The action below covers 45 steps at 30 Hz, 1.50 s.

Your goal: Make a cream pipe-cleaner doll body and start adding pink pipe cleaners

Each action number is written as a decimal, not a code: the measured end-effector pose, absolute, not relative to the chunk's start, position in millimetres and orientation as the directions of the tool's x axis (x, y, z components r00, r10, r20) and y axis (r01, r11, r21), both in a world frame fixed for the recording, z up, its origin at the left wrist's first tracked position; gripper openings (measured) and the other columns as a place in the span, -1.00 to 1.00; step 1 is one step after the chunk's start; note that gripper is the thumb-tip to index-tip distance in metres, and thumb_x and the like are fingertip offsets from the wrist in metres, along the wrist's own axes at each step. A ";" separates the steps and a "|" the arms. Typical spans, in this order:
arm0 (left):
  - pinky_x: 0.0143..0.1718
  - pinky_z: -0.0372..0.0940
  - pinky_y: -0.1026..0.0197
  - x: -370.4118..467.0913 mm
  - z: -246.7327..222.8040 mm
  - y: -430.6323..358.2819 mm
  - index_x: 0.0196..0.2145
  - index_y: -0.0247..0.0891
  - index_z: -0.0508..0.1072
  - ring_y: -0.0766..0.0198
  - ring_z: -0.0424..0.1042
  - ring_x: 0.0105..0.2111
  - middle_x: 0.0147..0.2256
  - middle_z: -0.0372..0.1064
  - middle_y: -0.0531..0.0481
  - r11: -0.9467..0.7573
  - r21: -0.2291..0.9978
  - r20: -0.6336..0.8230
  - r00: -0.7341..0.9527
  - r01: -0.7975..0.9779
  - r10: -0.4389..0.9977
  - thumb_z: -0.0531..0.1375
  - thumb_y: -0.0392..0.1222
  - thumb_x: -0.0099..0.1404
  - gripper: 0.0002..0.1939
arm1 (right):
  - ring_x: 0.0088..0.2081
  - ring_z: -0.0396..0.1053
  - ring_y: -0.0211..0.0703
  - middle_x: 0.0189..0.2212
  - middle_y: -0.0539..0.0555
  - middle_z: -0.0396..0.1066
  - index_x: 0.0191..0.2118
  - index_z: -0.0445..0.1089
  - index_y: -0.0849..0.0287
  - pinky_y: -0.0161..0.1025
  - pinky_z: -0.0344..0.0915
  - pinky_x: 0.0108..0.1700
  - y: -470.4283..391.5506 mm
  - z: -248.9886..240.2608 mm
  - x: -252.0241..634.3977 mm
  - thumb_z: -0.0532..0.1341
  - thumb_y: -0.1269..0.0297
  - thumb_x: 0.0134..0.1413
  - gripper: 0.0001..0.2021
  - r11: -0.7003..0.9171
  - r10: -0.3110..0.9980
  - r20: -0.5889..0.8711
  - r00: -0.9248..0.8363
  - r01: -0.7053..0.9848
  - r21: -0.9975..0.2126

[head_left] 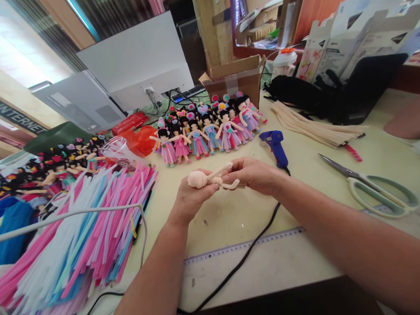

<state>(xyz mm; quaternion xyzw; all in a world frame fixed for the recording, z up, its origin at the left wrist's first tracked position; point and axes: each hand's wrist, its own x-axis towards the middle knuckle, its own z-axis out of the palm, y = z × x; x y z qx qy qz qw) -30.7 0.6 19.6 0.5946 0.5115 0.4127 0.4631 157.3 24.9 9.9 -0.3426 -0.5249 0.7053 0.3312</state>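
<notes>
Cream piece (214, 177) is at frame centre, held up between your two hands above the table (225, 217). Its ball end points left; long axis runs left to right, tipped a little upward on the right. One strip slants to the upper right; a second runs right, lower down, its free tip bent upward.

Your left hand (188, 200) is curled around it near the ball, thumb just under the strips. Your right hand (252, 174) has thumb and fingers drawn together in a pinch at the right end; exact fingertip contact is partly hidden.

Glue gun (278, 148) lies just beyond your right hand, nozzle to upper left. Scissors (377, 184) at right, blades also aimed upper left. Ruler (243, 247) lower centre, rising slightly rightward. Dolls (199, 134) stand grouped upper centre; coloured stems (90, 227) are heaped lower left.
</notes>
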 end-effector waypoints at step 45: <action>-0.48 0.18 0.30 -27.0 20.8 -2.9 -0.40 -0.27 0.51 0.38 0.27 -0.53 -0.53 0.38 0.08 -0.083 0.952 0.083 0.011 0.293 0.996 0.35 -0.19 -0.07 -0.77 | -0.42 0.29 -0.31 -0.48 -0.01 0.44 -0.41 0.54 0.20 -0.30 0.22 -0.30 28.5 0.7 153.8 0.42 0.31 -0.24 -0.83 -0.257 0.844 -0.105 -0.526 -0.224 -0.940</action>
